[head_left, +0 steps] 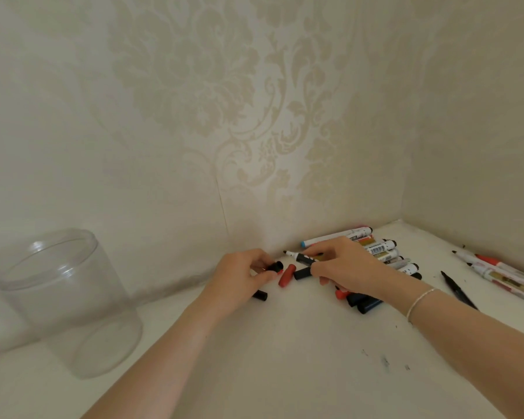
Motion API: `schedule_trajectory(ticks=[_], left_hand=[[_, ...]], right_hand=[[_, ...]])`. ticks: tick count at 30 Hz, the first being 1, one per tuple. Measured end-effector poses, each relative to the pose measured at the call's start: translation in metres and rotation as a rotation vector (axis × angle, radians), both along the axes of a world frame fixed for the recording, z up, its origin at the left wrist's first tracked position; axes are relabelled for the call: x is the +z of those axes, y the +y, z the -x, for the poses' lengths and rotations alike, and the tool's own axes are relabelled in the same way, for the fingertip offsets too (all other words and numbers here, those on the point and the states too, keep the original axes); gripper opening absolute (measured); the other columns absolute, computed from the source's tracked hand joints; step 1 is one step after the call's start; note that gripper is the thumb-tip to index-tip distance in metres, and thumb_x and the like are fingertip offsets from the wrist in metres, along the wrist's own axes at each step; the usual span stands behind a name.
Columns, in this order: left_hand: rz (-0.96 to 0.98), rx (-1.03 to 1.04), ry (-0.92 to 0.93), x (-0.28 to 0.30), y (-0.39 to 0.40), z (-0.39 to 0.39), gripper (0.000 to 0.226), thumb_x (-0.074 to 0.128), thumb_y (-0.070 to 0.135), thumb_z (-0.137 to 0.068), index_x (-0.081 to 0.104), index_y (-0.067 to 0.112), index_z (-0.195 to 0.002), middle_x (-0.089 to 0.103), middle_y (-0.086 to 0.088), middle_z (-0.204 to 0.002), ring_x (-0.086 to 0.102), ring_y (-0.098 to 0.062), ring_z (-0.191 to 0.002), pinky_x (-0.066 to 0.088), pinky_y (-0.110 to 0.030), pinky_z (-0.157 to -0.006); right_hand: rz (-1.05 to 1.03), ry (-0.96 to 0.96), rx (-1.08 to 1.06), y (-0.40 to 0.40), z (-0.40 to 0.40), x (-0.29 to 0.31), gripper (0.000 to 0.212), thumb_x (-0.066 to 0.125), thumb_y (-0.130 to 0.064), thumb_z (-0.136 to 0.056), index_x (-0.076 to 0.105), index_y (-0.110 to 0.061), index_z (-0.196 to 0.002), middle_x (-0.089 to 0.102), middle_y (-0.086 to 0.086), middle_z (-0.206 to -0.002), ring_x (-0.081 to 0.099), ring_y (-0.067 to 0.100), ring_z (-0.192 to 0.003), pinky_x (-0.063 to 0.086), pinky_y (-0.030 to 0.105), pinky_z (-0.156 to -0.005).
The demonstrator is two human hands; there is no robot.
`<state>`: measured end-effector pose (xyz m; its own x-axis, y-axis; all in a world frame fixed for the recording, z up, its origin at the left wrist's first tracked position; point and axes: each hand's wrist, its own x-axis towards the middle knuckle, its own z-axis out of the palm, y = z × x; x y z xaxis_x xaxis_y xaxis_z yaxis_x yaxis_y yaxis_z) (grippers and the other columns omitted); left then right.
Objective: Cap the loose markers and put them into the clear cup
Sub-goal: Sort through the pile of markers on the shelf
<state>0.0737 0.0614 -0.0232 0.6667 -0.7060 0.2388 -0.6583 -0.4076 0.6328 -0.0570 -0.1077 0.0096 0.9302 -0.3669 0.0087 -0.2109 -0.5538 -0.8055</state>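
On the bench, far left: clear cup point(67, 300), nothing inside.
Your left hand point(239, 279): pinches a black cap point(275, 266).
Your right hand point(342, 267): grips an uncapped marker point(304, 257), tip toward that cap.
Marker pile point(381, 249): just behind your right hand.
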Motion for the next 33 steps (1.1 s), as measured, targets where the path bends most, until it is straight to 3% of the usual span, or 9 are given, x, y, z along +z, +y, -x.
schedule_trajectory(ticks=[4,7,12,16,21,24,27,29,33], left_hand=[[-0.154,-0.052,-0.162,-0.003,-0.005,0.006,0.017,0.074,0.033,-0.079,0.073,0.029,-0.095,0.062,0.021,-0.079,0.061,0.001,-0.081,0.044,-0.018,-0.074],[-0.249,-0.101,-0.297,-0.005,-0.014,0.016,0.02,0.069,0.045,-0.08,0.071,0.03,-0.093,0.057,0.019,-0.085,0.052,-0.002,-0.087,0.031,-0.021,-0.084],[-0.14,-0.067,-0.303,-0.009,-0.034,0.02,0.02,0.058,0.042,-0.09,0.068,0.027,-0.101,0.053,0.012,-0.088,0.049,-0.009,-0.09,0.037,-0.031,-0.093],[-0.244,0.007,-0.339,-0.008,-0.053,0.021,0.032,0.056,0.04,-0.092,0.063,0.025,-0.12,0.051,0.004,-0.102,0.048,-0.018,-0.106,0.031,-0.031,-0.096],[-0.3,0.049,-0.352,-0.009,-0.06,0.019,0.022,0.058,0.035,-0.09,0.066,0.026,-0.109,0.055,0.003,-0.107,0.047,-0.018,-0.108,0.029,-0.032,-0.094],[-0.184,0.079,-0.287,-0.007,-0.052,0.015,0.013,0.058,0.027,-0.089,0.06,0.026,-0.102,0.062,0.006,-0.1,0.052,-0.016,-0.101,0.031,-0.028,-0.095],[0.001,0.101,-0.065,-0.003,-0.044,0.006,0.016,0.064,0.02,-0.085,0.054,0.031,-0.092,0.068,0.009,-0.091,0.061,-0.012,-0.09,0.047,-0.026,-0.086],[0.092,0.079,0.069,0.001,-0.04,0.004,0.02,0.066,0.016,-0.086,0.061,0.032,-0.096,0.067,0.014,-0.094,0.064,-0.006,-0.085,0.049,-0.021,-0.079],[0.204,0.042,0.192,0.004,-0.036,0.001,0.024,0.067,0.011,-0.085,0.07,0.029,-0.101,0.07,0.011,-0.101,0.065,-0.005,-0.092,0.045,-0.014,-0.079]], right_hand=[[-0.015,-0.062,-0.104,-0.004,-0.001,0.005,0.026,0.056,-0.01,-0.087,0.067,-0.023,-0.107,0.06,0.001,-0.059,0.045,0.001,-0.034,0.035,0.015,-0.037],[-0.05,-0.058,-0.131,-0.006,0.002,0.01,0.026,0.054,-0.007,-0.089,0.065,-0.02,-0.109,0.059,0.003,-0.062,0.045,-0.001,-0.03,0.033,0.012,-0.033],[-0.03,-0.06,-0.146,-0.006,0.005,0.008,0.021,0.055,-0.009,-0.09,0.065,-0.022,-0.102,0.058,0.003,-0.061,0.045,-0.002,-0.03,0.033,0.012,-0.034],[0.029,-0.061,-0.172,-0.009,0.004,0.006,0.021,0.056,-0.011,-0.089,0.064,-0.028,-0.096,0.059,0.002,-0.062,0.043,0.0,-0.032,0.033,0.012,-0.034],[0.055,-0.05,-0.177,-0.013,0.005,0.004,0.022,0.056,-0.01,-0.088,0.062,-0.031,-0.094,0.061,0.003,-0.062,0.043,0.002,-0.037,0.033,0.012,-0.036],[0.049,-0.037,-0.167,-0.015,0.006,0.003,0.021,0.056,-0.011,-0.088,0.064,-0.03,-0.093,0.06,0.001,-0.059,0.042,0.002,-0.036,0.033,0.014,-0.037],[0.043,-0.019,-0.143,-0.013,0.006,0.002,0.02,0.058,-0.013,-0.088,0.064,-0.03,-0.096,0.059,0.0,-0.06,0.043,0.005,-0.04,0.035,0.016,-0.038],[0.021,-0.027,-0.136,-0.011,0.004,0.002,0.019,0.059,-0.013,-0.087,0.068,-0.028,-0.097,0.06,0.0,-0.057,0.044,0.004,-0.039,0.034,0.014,-0.037],[0.031,-0.026,-0.108,-0.01,0.002,0.001,0.02,0.061,-0.015,-0.085,0.072,-0.027,-0.095,0.07,0.01,-0.07,0.048,0.008,-0.046,0.034,0.014,-0.039]])
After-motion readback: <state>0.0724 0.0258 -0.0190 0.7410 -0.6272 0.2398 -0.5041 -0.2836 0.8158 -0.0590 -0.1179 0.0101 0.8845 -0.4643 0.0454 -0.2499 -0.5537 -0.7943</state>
